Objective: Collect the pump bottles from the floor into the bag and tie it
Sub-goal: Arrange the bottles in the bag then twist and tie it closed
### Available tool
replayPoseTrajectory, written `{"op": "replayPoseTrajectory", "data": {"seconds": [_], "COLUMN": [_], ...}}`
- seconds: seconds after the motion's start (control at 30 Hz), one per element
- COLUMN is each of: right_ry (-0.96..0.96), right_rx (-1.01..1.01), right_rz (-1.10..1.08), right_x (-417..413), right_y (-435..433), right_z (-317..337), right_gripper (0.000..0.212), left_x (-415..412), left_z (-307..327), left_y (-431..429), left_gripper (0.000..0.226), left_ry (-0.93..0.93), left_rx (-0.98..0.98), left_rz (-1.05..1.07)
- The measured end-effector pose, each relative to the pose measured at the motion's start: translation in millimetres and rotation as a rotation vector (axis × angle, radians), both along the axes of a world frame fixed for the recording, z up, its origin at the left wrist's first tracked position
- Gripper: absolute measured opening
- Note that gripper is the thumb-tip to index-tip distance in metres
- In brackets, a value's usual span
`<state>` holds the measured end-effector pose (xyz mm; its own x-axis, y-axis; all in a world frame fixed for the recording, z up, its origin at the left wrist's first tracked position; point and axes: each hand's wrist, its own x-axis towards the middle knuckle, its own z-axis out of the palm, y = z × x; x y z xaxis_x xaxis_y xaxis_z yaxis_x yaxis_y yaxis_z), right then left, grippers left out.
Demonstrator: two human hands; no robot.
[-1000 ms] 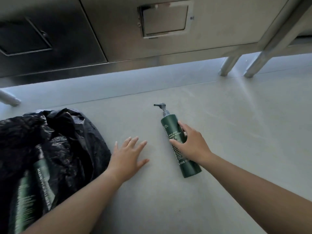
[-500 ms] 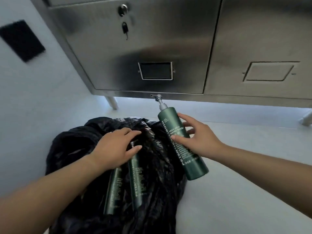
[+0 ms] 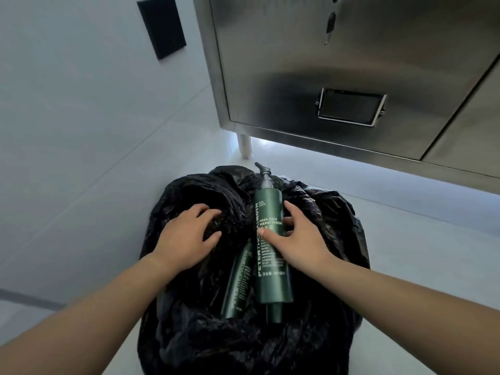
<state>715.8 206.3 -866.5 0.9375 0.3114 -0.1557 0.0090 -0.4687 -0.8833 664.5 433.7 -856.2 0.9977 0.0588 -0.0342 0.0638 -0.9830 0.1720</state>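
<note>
Wall plate [image 3: 161, 26]: dark rectangle, upper left of frame, on the pale wall.
Left hand [image 3: 186, 240]: left of centre, fingers spread and curled onto the bag's folds; I read it as holding the mouth down.
Black bag [image 3: 332, 212]: lower centre, on the floor, mouth slack and untied. Thin film, soft, crinkled, likely to slip; I would gather it at the rim for tying.
Bottle in bag [image 3: 238, 282]: 1 green bottle low in the opening, a 2nd partly hidden beneath.
Pump bottle [image 3: 270, 207]: centre, over the bag mouth, pump toward the top of frame. Rigid, smooth; I judge moderate weight. Hold mid-body, not the pump neck.
Right hand [image 3: 300, 239]: right of centre, thumb and fingers wrapped around the pump bottle's middle.
Steel cabinet [image 3: 351, 63]: upper right, on short legs.
</note>
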Motion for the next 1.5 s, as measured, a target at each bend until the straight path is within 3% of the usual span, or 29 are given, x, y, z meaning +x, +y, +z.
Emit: {"op": "replayPoseTrajectory", "data": {"seconds": [0.1,0.3,0.43,0.53,0.7,0.8,0.97,1.13,1.23,1.37,1.5], "right_ry": [0.047,-0.245,-0.299,-0.166,-0.246,-0.312,-0.283,-0.234,-0.217,-0.184,-0.174], "right_rx": [-0.077,-0.3,-0.557,-0.549,-0.394,-0.288,-0.287,-0.351,-0.359,-0.352,-0.374], "right_rz": [0.053,0.12,0.117,0.148,0.038,-0.127,-0.195,-0.144,-0.163,-0.177,-0.159], "right_x": [2.2,16.9,26.3,26.8,45.9,62.4,63.9,52.6,52.3,49.3,47.4], "right_y": [2.9,-39.7,-72.4,-79.6,-85.6,-93.8,-109.8,-120.4,-123.8,-125.7,-127.6], "right_z": [-0.4,-6.7,-26.3,-39.4,-32.6,-18.5,-17.9,-28.1,-30.6,-34.3,-36.6], "right_gripper": [0.091,0.06,0.072,0.076,0.028,0.016,0.017,0.027,0.025,0.02,0.019], "left_x": [-2.1,1.6,5.5,8.0,15.5,27.8,55.0,68.2,70.5,71.3,70.3], "left_z": [-1.5,-5.1,-7.8,-12.1,-18.5,-19.3,-19.6,-45.4,-55.6,-62.5,-60.7], "left_y": [4.6,2.6,-8.4,-16.6,-26.4,-30.2,-39.4,-47.4,-45.1,-40.8,-33.0], "left_gripper": [0.049,0.048,0.048,0.048,0.051,0.051,0.052,0.064,0.066,0.055,0.034], "left_ry": [-0.025,-0.076,-0.103,-0.106,-0.115,-0.165,-0.22,0.083,0.142,0.133,0.097], "left_rx": [-0.016,-0.099,-0.117,-0.153,-0.156,-0.149,-0.052,0.172,0.243,0.282,0.159], "left_rz": [0.025,0.032,0.006,0.008,-0.019,-0.025,-0.148,-0.163,-0.122,-0.086,-0.016]}}
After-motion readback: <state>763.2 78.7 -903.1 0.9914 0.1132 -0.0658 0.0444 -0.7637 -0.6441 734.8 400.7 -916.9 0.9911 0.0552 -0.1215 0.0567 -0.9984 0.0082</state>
